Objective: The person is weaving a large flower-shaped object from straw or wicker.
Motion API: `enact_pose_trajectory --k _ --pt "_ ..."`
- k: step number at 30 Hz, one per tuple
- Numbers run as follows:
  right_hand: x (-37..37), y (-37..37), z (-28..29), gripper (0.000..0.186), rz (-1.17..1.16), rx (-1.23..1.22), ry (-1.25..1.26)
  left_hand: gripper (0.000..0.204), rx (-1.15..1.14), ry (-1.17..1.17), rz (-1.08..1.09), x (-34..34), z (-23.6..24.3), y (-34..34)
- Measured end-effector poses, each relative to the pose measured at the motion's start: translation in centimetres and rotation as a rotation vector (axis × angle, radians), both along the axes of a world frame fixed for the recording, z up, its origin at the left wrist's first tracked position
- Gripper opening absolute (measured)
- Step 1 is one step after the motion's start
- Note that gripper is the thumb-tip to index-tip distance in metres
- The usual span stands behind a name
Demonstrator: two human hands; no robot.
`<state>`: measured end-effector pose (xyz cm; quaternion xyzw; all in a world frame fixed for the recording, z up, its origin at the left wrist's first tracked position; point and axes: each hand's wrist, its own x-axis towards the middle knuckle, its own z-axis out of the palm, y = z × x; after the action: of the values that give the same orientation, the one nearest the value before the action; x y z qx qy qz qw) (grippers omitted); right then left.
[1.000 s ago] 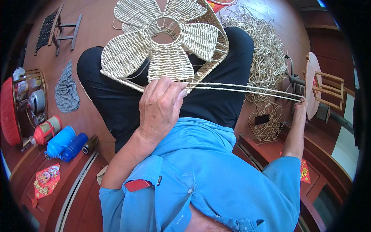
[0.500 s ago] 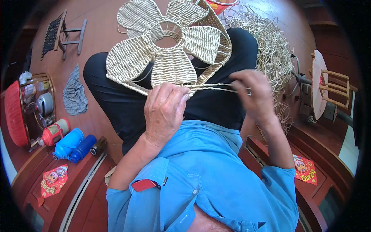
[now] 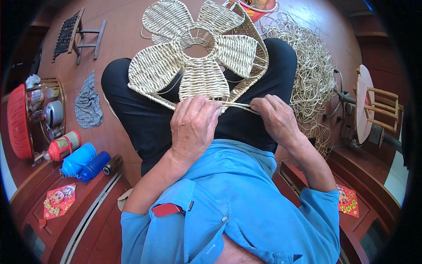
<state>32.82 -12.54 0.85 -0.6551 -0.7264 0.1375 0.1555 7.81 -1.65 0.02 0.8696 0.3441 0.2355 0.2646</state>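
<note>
A pale woven flower-shaped piece [image 3: 198,57] with several petals and a round hole in its middle rests on my lap, over black trousers. My left hand [image 3: 193,125] pinches its near edge below the lowest petal. My right hand [image 3: 274,116] is closed on the thin straw strands [image 3: 235,105] that run from that edge, just to the right of my left hand. Both hands sit close together over my lap. My blue shirt fills the lower part of the view.
A loose heap of straw strands [image 3: 312,75] lies on the wooden floor at right, beside a small wooden stool [image 3: 373,108]. At left are a grey cloth [image 3: 88,103], blue bottles [image 3: 83,160], a red flask [image 3: 63,145], a red basket [image 3: 17,121] and a dark stool [image 3: 72,33].
My right hand drew in from far out at the right, along the stretched strands, until it came next to my left hand. The woven piece shifted slightly rightward.
</note>
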Motion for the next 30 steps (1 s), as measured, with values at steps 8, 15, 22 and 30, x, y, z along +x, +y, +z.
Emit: enact_pose_trajectory --k 8,15,22,30 --pt "23.0 -9.0 -3.0 0.022 -0.575 0.111 -0.466 0.007 -0.038 -0.028 -0.002 0.6 0.3 0.8" --pt "13.8 -7.2 3.7 0.019 -0.765 0.129 0.082 0.011 -0.087 0.052 -0.014 1.5 0.2 1.4" --pt "-3.5 -2.7 0.9 0.017 -0.638 -0.14 0.598 0.018 -0.085 0.067 0.002 2.6 0.3 1.1" --pt "-1.2 2.5 -0.6 0.009 -0.342 0.24 0.355 0.021 -0.087 0.051 0.033 2.8 0.0 0.7"
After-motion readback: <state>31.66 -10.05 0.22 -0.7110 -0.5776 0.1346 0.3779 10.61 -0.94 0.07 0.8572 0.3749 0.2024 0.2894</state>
